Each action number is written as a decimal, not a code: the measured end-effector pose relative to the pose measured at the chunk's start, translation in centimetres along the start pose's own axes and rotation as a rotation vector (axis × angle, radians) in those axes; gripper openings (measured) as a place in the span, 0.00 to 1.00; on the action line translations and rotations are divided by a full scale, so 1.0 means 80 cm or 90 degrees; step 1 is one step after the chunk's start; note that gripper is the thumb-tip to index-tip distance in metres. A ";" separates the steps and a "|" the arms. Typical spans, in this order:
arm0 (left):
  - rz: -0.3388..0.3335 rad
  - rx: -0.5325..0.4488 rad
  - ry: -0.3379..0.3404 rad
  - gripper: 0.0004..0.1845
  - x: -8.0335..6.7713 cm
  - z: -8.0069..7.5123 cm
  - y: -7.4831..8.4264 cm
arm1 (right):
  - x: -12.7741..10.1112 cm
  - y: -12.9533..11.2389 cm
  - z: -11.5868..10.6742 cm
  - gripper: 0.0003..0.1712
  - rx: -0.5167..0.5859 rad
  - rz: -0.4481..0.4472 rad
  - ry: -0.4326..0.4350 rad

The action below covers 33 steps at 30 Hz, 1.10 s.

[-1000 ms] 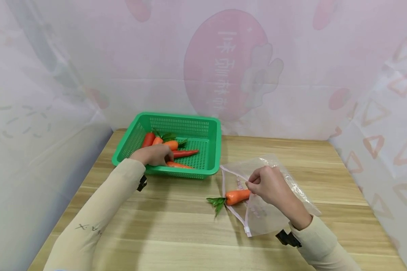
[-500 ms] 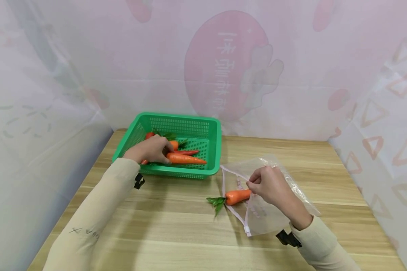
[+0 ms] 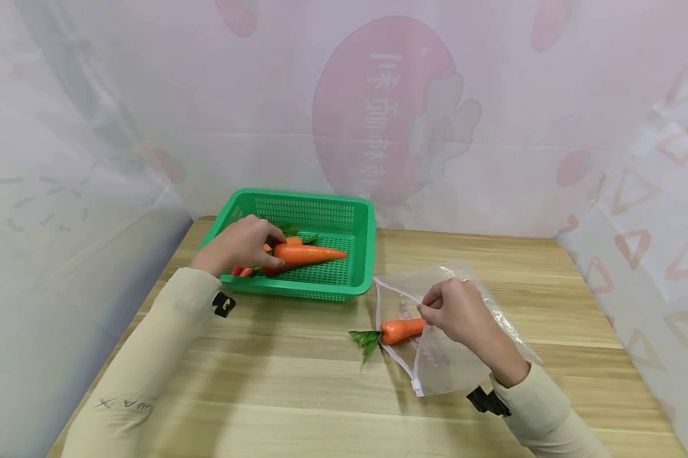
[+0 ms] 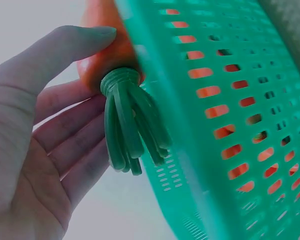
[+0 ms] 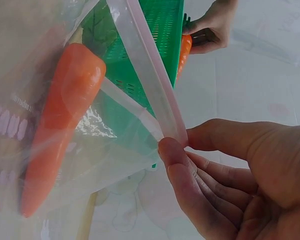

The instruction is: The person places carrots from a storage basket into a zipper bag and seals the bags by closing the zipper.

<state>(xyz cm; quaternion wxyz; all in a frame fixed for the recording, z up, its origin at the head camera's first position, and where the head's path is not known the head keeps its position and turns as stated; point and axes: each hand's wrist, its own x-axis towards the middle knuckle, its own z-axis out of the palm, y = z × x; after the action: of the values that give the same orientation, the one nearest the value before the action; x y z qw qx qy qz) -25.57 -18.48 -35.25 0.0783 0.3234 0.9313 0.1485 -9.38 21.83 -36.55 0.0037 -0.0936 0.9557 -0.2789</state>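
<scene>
Two grips clamped — left hand (image 3: 242,244) on a carrot (image 3: 311,254) by its thick end over the green basket (image 3: 369,251), right hand (image 3: 459,315) pinching the lip (image 5: 157,80) of the zip bag (image 3: 451,369) — so I'd lift clear of the rim (image 3: 321,291) and hold that lip high.

Your left arm (image 3: 154,346) is stretched forward, left hand (image 3: 243,245) gripping with the thumb opposite the fingers. Your right hand (image 3: 457,313) has kind of a fingertip pinch going, right arm (image 3: 541,410) angled inward.
</scene>
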 end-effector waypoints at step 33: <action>0.073 0.071 0.079 0.14 -0.057 -0.037 0.119 | -0.001 0.000 -0.005 0.05 0.007 0.018 -0.003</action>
<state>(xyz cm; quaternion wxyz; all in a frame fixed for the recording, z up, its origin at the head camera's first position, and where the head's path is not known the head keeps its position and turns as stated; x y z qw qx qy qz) -17.23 -14.89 -29.15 -0.0063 0.3703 0.9210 0.1208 -9.33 22.10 -36.21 0.0102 -0.0808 0.9554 -0.2837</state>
